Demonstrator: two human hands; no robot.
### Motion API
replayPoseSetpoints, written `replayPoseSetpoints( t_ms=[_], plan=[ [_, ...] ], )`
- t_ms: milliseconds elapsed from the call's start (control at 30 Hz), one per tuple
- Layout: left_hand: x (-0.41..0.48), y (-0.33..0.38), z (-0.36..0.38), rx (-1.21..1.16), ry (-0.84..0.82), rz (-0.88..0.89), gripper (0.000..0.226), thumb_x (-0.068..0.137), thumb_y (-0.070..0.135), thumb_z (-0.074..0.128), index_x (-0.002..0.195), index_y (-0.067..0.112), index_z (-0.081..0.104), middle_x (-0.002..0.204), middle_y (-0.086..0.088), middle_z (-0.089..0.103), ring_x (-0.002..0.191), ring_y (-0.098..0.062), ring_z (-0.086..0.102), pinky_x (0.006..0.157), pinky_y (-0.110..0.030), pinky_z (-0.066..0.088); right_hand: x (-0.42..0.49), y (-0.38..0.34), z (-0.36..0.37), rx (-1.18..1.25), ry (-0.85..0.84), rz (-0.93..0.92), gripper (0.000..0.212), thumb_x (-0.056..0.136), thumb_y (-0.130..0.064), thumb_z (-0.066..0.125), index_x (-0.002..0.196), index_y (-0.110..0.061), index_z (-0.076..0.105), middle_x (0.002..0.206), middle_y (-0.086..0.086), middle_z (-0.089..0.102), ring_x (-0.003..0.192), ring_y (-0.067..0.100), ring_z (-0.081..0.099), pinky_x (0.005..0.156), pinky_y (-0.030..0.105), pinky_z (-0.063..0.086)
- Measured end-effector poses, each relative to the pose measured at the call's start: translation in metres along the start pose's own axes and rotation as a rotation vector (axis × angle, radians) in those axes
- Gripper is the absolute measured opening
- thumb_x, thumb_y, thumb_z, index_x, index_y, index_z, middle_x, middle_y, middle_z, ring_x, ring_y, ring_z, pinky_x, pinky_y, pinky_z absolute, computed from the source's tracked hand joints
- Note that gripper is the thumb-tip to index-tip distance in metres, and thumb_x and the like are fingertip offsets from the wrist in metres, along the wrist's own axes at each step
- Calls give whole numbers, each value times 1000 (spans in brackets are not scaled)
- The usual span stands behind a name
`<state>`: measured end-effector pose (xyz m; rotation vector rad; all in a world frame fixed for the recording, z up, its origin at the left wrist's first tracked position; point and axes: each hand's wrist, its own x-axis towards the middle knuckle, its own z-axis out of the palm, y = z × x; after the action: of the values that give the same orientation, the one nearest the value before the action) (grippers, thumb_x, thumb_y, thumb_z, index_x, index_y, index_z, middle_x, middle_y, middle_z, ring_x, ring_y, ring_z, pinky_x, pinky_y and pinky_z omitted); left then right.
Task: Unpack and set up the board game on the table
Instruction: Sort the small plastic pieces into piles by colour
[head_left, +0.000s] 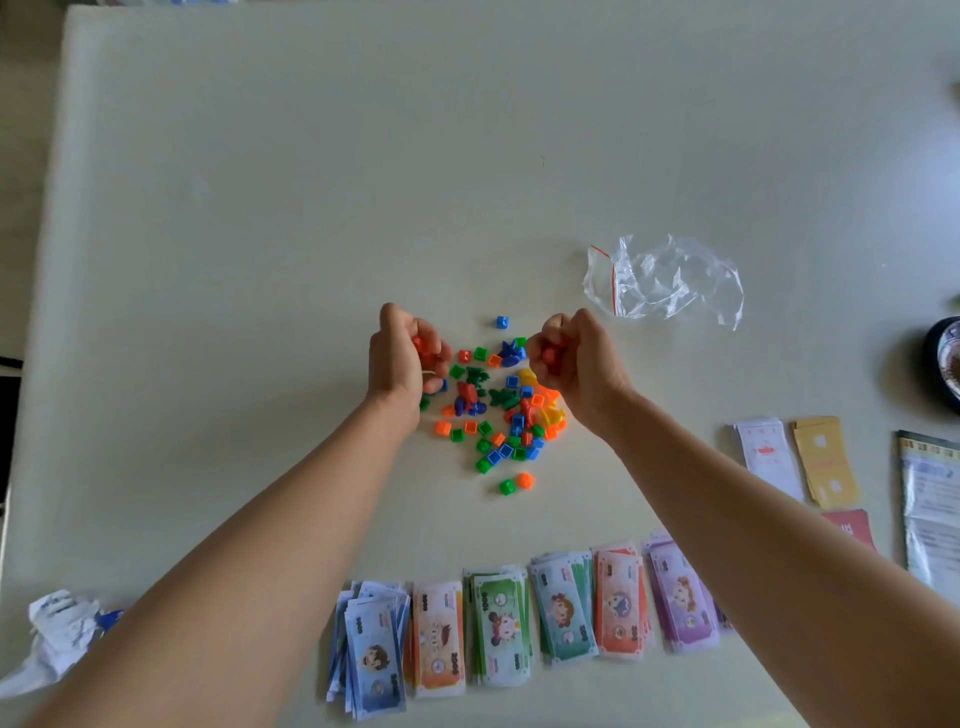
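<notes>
A pale table (260, 208) seen from above, with two bare forearms reaching in from the near edge. Both hands hover over a loose pile of small plastic game pieces (498, 410) in green, blue, orange, red and yellow, lying at the table's middle.

The left hand (402, 358) is at the pile's left edge, fingers curled round several red pieces (422, 345). The right hand (571, 358) is at the pile's right edge, fingers curled round one red piece (549, 355). A gap between the hands leaves the pile in view.

A single blue piece (502, 322) lies just beyond the pile. A green piece (507, 487) and an orange piece (525, 479) sit side by side just on the near side of it.

A crumpled clear zip bag (660, 280) with a red seal strip lies beyond the right hand.

Along the near edge, six stacks of play money (498, 623) lie in a row between the forearms, close together. Near the right edge are a white card stack (769, 452), a yellow card stack (826, 462), a red card (849, 525) and a printed sheet (930, 504), cut off by the frame. A dark round object (948, 358) sits at the far right edge. Crumpled wrapping (62, 634) lies at the near left corner.

The whole far half of the table and its left side are bare surface.
</notes>
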<state>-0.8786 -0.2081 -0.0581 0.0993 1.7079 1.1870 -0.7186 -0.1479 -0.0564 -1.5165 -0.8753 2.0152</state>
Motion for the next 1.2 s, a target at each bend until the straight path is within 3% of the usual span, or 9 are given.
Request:
replayPoseSetpoints(
  t_ms=[133, 267, 400, 567, 733, 833, 933, 1067, 1200],
  plan=[
    [12, -9, 7, 618, 55, 281, 42, 94, 26, 42, 55, 15, 51, 55, -1, 52, 52, -20, 45, 58, -29, 35, 4, -4, -1, -89, 67, -38, 30, 91, -15, 35, 61, -16, 38, 53, 0, 39, 47, 12, 25, 43, 21, 18],
    [18, -15, 6, 1246, 23, 559, 30, 102, 37, 36, 101, 16, 57, 89, -1, 66, 72, -22, 52, 62, -31, 36, 13, 5, -11, -424, 134, -207, 34, 101, -19, 40, 79, -10, 64, 53, -3, 40, 44, 6, 34, 46, 18, 30],
    [14, -17, 10, 1448, -8, 611, 19, 101, 36, 42, 105, 18, 46, 88, -3, 67, 68, -25, 50, 58, -32, 35, 15, 11, -20, -515, 182, -294, 28, 98, -4, 38, 99, -6, 66, 58, -2, 44, 48, 5, 39, 51, 19, 35],
    [17, -15, 14, 1536, -12, 606, 24, 101, 35, 43, 106, 13, 50, 96, -8, 68, 80, -30, 60, 61, -33, 36, 5, 16, -21, -855, 110, -381, 25, 90, -14, 48, 82, -17, 71, 56, -6, 54, 48, 10, 40, 51, 26, 34],
    [13, -20, 8, 1054, 43, 461, 31, 102, 31, 40, 105, 4, 54, 100, -14, 65, 94, -35, 60, 71, -36, 40, -12, 23, -21, -1252, 27, -416, 14, 81, -26, 60, 68, -22, 60, 52, -4, 47, 53, 17, 43, 52, 28, 37],
    [10, -15, 7, 346, 41, 265, 27, 100, 20, 38, 76, 13, 48, 66, -5, 48, 54, -26, 44, 52, -29, 31, -21, 25, -25, -1403, 26, -361, 8, 81, -33, 63, 80, -26, 67, 66, -4, 57, 65, 21, 52, 54, 26, 37],
    [-3, -6, 6, -149, 52, 55, 27, 94, 8, 35, 68, 16, 40, 60, -2, 43, 45, -13, 32, 39, -19, 21, -28, 25, -32, -1482, 91, -348, 8, 80, -34, 62, 77, -27, 63, 67, -2, 56, 67, 22, 51, 54, 25, 32],
    [-24, -10, 1, -422, -68, -75, 24, 87, 9, 29, 68, 14, 43, 56, -3, 49, 42, -14, 38, 38, -19, 22, -35, 24, -33, -1495, 144, -365, 6, 80, -32, 60, 80, -27, 63, 66, -4, 54, 69, 22, 52, 53, 25, 30],
    [-36, -18, 4, -274, -108, -91, 30, 88, 21, 32, 59, 16, 40, 48, 2, 43, 39, -12, 30, 35, -18, 17, -36, 30, -24, -1490, 45, -378, 12, 79, -31, 63, 90, -29, 64, 81, -2, 66, 78, 23, 61, 59, 26, 37]
  ],
)
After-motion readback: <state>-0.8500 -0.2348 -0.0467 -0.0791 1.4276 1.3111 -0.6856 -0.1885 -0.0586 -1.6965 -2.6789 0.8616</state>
